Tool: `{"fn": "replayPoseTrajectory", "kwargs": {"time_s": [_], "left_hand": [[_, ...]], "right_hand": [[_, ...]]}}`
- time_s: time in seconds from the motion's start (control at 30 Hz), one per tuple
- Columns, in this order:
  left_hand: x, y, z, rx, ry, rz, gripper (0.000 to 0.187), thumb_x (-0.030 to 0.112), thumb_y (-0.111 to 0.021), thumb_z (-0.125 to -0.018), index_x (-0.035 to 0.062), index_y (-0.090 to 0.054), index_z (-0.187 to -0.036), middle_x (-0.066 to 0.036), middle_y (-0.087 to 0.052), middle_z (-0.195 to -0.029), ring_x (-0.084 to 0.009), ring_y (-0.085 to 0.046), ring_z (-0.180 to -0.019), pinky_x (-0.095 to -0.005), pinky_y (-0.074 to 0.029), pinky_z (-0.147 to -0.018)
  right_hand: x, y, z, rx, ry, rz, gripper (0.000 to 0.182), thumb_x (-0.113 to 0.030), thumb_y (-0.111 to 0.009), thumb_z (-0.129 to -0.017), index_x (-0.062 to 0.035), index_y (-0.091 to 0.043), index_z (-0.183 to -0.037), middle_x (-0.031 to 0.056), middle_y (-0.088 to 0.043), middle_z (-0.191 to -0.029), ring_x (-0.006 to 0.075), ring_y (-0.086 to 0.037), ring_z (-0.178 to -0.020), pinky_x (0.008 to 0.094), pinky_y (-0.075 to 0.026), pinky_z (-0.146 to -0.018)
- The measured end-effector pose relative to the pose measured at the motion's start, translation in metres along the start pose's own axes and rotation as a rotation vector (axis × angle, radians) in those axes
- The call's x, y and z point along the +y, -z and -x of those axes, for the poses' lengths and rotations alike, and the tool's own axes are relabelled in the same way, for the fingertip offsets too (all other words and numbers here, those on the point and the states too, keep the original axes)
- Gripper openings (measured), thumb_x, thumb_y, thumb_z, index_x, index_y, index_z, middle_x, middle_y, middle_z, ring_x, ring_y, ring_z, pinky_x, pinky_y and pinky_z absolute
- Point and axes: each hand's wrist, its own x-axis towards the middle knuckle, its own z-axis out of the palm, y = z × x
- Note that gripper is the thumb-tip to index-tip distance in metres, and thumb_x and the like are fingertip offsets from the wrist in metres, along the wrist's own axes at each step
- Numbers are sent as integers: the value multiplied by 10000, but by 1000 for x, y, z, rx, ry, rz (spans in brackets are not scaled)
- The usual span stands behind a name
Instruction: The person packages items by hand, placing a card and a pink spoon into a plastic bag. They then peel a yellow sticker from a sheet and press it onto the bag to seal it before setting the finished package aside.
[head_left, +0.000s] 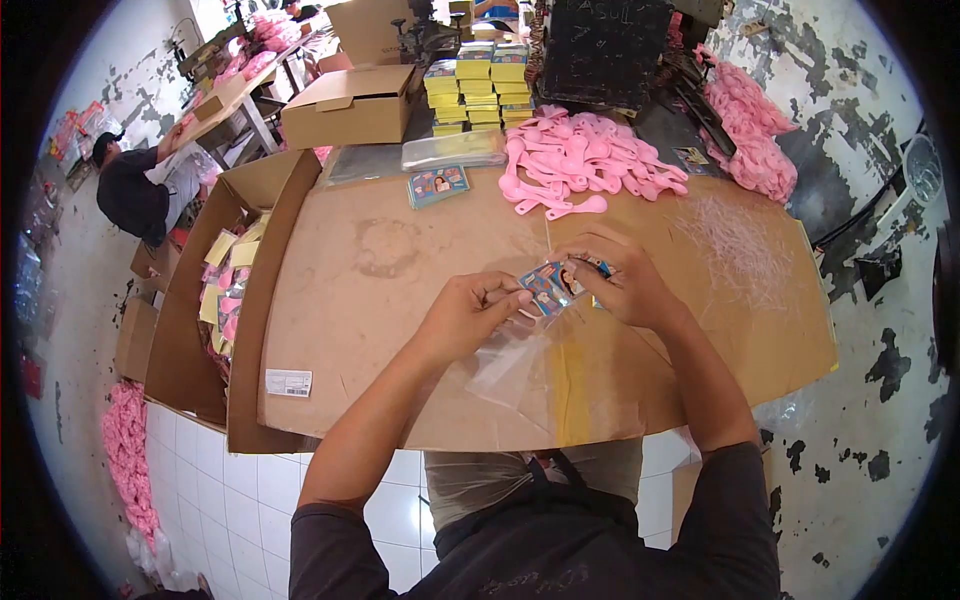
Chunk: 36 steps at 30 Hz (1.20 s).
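Over the cardboard-covered table (400,300), my left hand (480,308) pinches the left end of a small blue printed card (545,288). At the card's right end is my right hand (615,280), its fingers closed on it. Clear plastic (510,370) hangs below the card, between my hands. Beyond my hands lies a heap of pink plastic spoon-like pieces (590,160). A small stack of printed cards (438,187) lies at the back left, in front of a pile of clear plastic bags (453,150).
An open carton (290,250) with packed pink pieces stands at the left. Yellow-edged card stacks (480,90) and a closed box (350,100) are at the back. Thin clear strips (735,250) lie at the right. A person (135,190) sits far left.
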Motion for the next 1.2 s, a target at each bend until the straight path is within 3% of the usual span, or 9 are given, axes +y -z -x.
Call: {"fn": "replayPoseTrajectory", "kwargs": {"time_s": [0.17, 0.37, 0.57, 0.67, 0.77, 0.87, 0.97, 1.07, 1.2], "left_hand": [[5, 0, 3, -7, 4, -105, 216, 167, -630, -1047, -25, -711, -1102, -68, -762, -881, -113, -739, -801, -232, -519, -642], [1, -8, 1, 55, -84, 132, 248, 203, -639, -1047, -27, -725, -1081, -20, -718, -769, -82, -720, -785, -240, -483, -607], [3, -4, 4, 54, -40, -206, 242, 211, -660, -1032, -6, -734, -1108, 14, -659, -699, -32, -561, -649, -251, -440, -580], [-17, -2, -4, 41, -176, -168, 235, 207, -672, -1022, 4, -733, -1123, 23, -643, -687, -30, -478, -608, -251, -423, -566], [4, 1, 2, 61, -20, -185, 223, 167, -635, -1047, -13, -698, -1161, -19, -733, -875, -32, -583, -671, -217, -455, -574], [-15, -1, -8, 115, -147, 48, 214, 154, -630, -1048, -24, -689, -1151, -15, -719, -842, -30, -557, -637, -211, -424, -540], [-2, -7, -3, 141, -77, 94, 205, 168, -648, -1036, -12, -701, -1117, 55, -597, -679, -10, -436, -586, -228, -342, -519], [-22, 0, -12, 180, -131, 50, 216, 188, -630, -1051, -8, -696, -1113, 59, -574, -657, -7, -442, -556, -218, -333, -501], [-4, 1, -7, 210, -27, 178, 235, 221, -618, -1062, 3, -695, -1098, 69, -547, -637, -1, -416, -519, -216, -309, -472]], "right_hand": [[-1, -2, -5, -33, 114, 5, 179, -7, -662, -910, -9, -718, -1080, 141, -654, -969, 286, -645, -890, 385, -516, -785], [4, 6, -3, 4, 38, -13, 160, -20, -662, -922, -7, -720, -1070, 137, -674, -995, 285, -651, -906, 369, -520, -809], [-4, -8, -2, -78, -19, -69, 242, -36, -654, -934, -8, -687, -1172, 141, -687, -1003, 282, -675, -930, 360, -528, -820], [-1, -28, 1, -7, 2, -109, 293, -70, -657, -948, -3, -657, -1233, 130, -687, -996, 263, -676, -908, 354, -529, -808], [6, -34, 1, 191, -254, -377, 273, -138, -655, -975, 6, -675, -1206, 121, -691, -988, 255, -668, -887, 369, -530, -810], [3, -23, 5, 55, -137, -119, 244, -168, -645, -994, 12, -701, -1149, 116, -696, -970, 262, -662, -874, 396, -531, -818], [20, -31, 8, -92, 86, -196, 212, -171, -635, -1003, 14, -719, -1065, 120, -696, -989, 259, -656, -912, 396, -522, -842], [71, -8, -12, -98, -230, -114, 194, -80, -660, -950, 13, -703, -1114, 125, -698, -1105, 262, -660, -1009, 393, -505, -926], [129, 6, -27, 32, -71, 406, 272, -105, -684, -891, -42, -686, -1156, 132, -700, -1148, 321, -642, -1110, 425, -498, -942]]}}
